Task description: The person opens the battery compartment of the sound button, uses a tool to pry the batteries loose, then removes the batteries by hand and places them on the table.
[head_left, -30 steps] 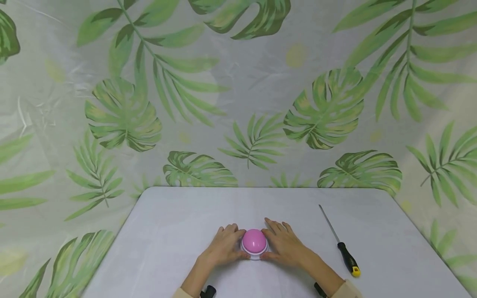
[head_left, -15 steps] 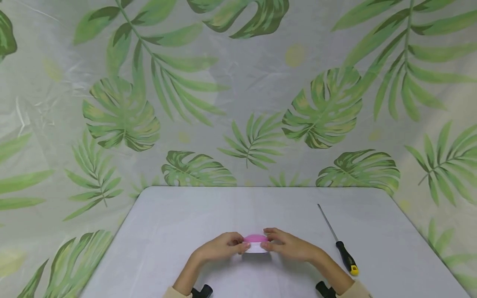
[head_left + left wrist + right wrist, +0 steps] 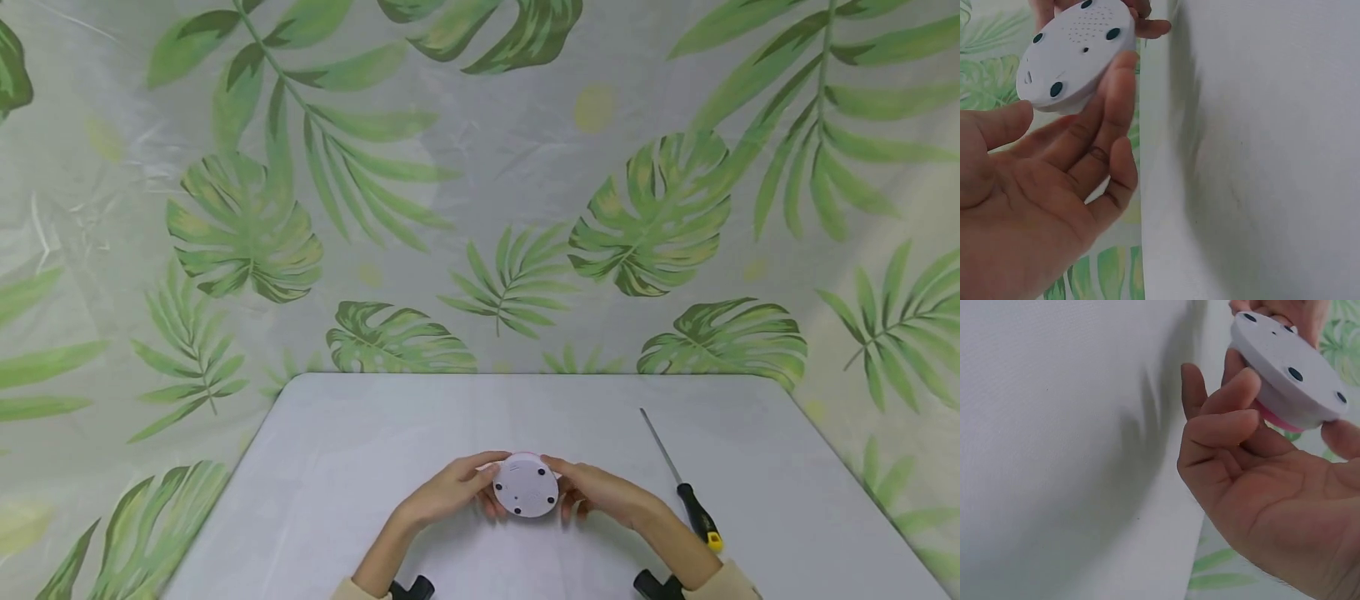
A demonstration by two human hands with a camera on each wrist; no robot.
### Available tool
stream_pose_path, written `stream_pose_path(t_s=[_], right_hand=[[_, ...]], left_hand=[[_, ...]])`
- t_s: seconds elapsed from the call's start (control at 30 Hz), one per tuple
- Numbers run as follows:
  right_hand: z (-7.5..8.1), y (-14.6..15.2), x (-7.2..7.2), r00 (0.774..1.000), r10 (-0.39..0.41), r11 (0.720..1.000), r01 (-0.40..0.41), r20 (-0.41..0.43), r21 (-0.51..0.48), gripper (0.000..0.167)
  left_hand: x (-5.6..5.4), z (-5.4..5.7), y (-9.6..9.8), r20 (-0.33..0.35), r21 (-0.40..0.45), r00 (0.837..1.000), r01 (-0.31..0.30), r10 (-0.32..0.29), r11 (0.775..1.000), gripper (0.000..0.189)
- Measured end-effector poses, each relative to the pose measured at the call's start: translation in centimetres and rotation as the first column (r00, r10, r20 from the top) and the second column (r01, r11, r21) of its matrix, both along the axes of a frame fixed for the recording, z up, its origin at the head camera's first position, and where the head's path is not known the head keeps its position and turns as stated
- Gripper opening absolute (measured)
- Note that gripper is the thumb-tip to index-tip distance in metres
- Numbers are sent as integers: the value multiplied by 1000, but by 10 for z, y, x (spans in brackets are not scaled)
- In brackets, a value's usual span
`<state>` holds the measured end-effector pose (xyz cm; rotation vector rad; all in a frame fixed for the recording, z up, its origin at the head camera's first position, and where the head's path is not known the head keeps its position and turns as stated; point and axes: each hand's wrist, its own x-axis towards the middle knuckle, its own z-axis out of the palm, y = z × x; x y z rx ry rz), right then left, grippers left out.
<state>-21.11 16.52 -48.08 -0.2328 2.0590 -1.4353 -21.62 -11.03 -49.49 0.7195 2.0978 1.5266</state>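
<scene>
In the head view a round push button (image 3: 527, 492) with a white base and a pink dome is held above the table, its underside turned toward me. Dark round feet and a small central hole show on that underside; the left wrist view adds a patch of tiny holes on the base (image 3: 1063, 53). My left hand (image 3: 442, 496) grips the left rim between thumb and fingers. On the opposite rim, my right hand (image 3: 606, 496) holds it likewise. Most of the dome is hidden; a pink strip (image 3: 1279, 419) shows in the right wrist view.
A screwdriver (image 3: 699, 515) with a black and yellow handle lies on the white table (image 3: 360, 433), right of my right hand. Behind the table hangs a leaf-patterned sheet (image 3: 525, 183). Black wrist devices (image 3: 414, 588) sit at both wrists.
The push button was upright with its dome facing up. Both hands have lifted it and tipped it over, so the white underside now faces me. The screwdriver stays put.
</scene>
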Motion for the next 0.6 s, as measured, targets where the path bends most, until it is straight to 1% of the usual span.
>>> stream_pose_path(t_s=[0.1, 0.23, 0.33, 0.4, 0.47, 0.53, 0.6], right_hand=[[-1, 2, 0, 998, -51, 999, 51, 39, -1, 65], [-2, 1, 0, 989, -133, 990, 130, 65, 48, 68], [-3, 0, 1, 987, -150, 986, 144, 61, 81, 72], [-4, -1, 1, 989, -139, 986, 134, 51, 96, 75], [-4, -1, 1, 993, -118, 988, 114, 28, 102, 79], [-4, -2, 1, 995, -103, 990, 103, 0, 97, 82], [-5, -3, 1, 992, -115, 989, 118, -48, 88, 80]], left_hand=[[-1, -1, 1, -23, 28, 999, 36, -35, 999, 50], [-1, -1, 3, -46, 42, 992, 117, -115, 992, 63], [0, -3, 4, -44, 39, 987, 154, -152, 987, 74], [0, -5, 6, -36, 48, 987, 157, -156, 986, 80], [1, -7, 7, -26, 55, 989, 148, -146, 988, 82], [2, -7, 9, -9, 60, 991, 132, -132, 989, 80], [3, -8, 11, 10, 61, 994, 110, -111, 992, 76]])
